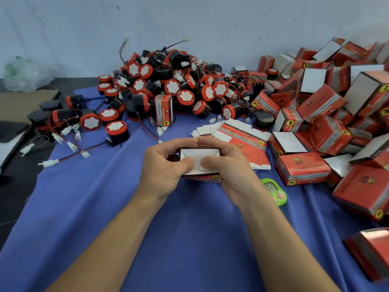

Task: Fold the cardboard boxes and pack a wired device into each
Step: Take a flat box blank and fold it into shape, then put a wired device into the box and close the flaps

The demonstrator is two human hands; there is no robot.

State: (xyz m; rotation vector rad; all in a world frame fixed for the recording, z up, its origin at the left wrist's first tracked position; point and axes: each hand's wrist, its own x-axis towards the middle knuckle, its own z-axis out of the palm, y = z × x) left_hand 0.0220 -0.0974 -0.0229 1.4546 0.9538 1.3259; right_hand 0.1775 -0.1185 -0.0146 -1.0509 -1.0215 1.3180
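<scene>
The right hand [229, 171] covers part of the green timer [276, 191], whose digits are blurred, and a red box [372, 251] at lower right is cut by the frame.

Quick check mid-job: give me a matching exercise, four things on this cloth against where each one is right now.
Things:
1. green timer
2. flat unfolded cartons
3. pile of wired devices
4. half-folded box

Places:
A. gripped by the left hand and right hand
B. heaped at the far side, by the wall
C. lying just beyond the hands
D. just right of the right hand

Pairs: 1-D, 2-C, 3-B, 4-A
</scene>
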